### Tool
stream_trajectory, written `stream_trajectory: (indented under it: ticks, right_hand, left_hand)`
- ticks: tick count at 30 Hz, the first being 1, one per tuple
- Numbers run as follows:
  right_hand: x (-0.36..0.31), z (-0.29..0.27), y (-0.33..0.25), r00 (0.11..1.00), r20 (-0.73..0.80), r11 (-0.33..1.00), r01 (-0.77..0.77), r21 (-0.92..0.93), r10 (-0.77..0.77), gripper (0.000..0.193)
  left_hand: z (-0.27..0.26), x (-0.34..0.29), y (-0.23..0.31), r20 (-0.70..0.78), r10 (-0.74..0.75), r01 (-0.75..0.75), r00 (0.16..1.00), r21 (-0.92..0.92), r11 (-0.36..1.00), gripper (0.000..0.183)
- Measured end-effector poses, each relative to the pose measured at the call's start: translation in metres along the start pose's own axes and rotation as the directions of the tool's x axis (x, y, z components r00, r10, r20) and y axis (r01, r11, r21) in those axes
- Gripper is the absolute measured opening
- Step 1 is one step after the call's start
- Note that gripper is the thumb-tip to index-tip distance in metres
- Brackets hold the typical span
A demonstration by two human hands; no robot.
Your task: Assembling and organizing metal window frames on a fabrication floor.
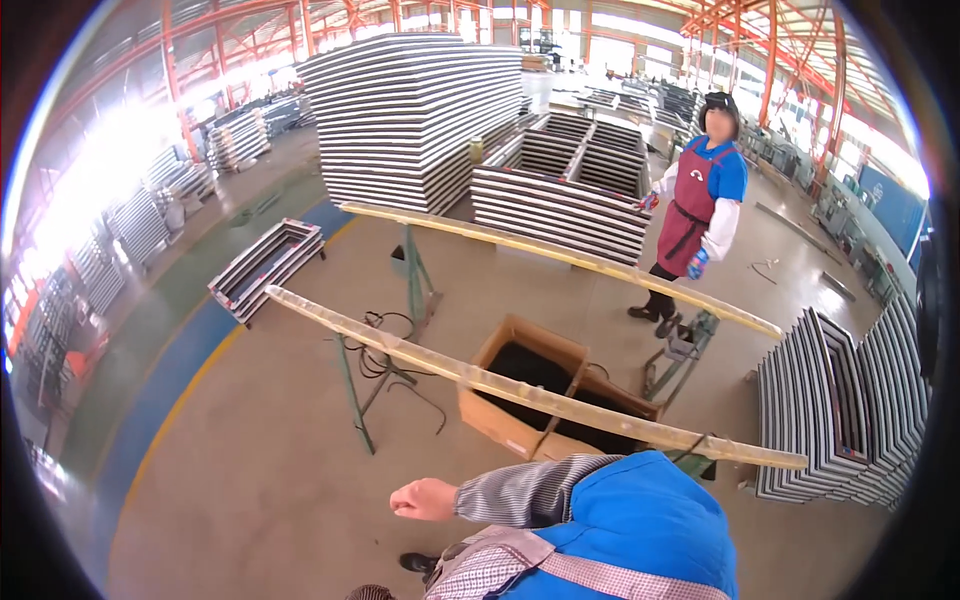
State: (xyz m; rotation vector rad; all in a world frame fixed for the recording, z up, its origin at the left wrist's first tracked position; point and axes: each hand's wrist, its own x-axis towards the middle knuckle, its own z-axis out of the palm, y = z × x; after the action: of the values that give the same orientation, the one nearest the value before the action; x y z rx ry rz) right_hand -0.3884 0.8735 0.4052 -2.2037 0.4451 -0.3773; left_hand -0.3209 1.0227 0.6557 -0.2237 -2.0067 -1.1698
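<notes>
My right hand [422,499] is curled into a loose fist in front of my body, at the lower middle. Nothing shows in it. A striped oversleeve [525,492] covers that forearm, below a blue sleeve. Of my left arm only a bit of striped cuff [370,592] shows at the lower edge; the hand is out of sight. Nearest to my right hand, though apart from it, are an open cardboard box [510,432] with dark contents and a long pale wooden beam [420,354], held up on green metal legs [356,400]. A black cable [385,365] lies by the legs.
A second beam [560,255] runs behind the first. Beyond it rise tall stacks of grey-and-black frames [415,120]. More frames [815,400] stand at the right, and a low stack [268,268] at the left. A person in a maroon apron [690,195] stands beyond the beams.
</notes>
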Motion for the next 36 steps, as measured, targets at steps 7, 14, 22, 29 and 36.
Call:
stream_trajectory:
  ticks: [7,14,22,29,36]
  right_hand:
    - [0.078,0.072,0.078,0.848,0.343,0.893,-0.285,-0.348,0.404,0.026]
    - [0.071,0.091,0.204,0.589,0.020,0.552,-0.746,-0.373,0.808,0.038]
    - [0.190,0.111,0.221,0.434,0.077,0.440,-0.889,-0.123,0.898,0.041]
    - [0.501,0.064,0.219,0.726,0.041,0.698,-0.642,-0.317,0.687,0.043]
    - [0.827,0.039,0.084,0.972,-0.048,0.961,-0.233,-0.149,0.228,0.029]
  left_hand:
    - [-0.086,-0.144,0.093,0.119,-0.224,0.212,0.967,0.107,0.971,0.046]
    - [-0.233,-0.097,0.155,0.781,-0.440,0.233,-0.443,0.574,0.785,0.058]
    - [-0.381,-0.163,0.191,0.511,-0.635,0.033,-0.580,0.793,0.608,0.064]
    - [-0.529,-0.216,0.232,0.599,-0.555,0.154,-0.577,0.747,0.647,0.067]
    - [-0.643,-0.304,0.247,0.608,-0.540,0.151,-0.582,0.733,0.663,0.073]
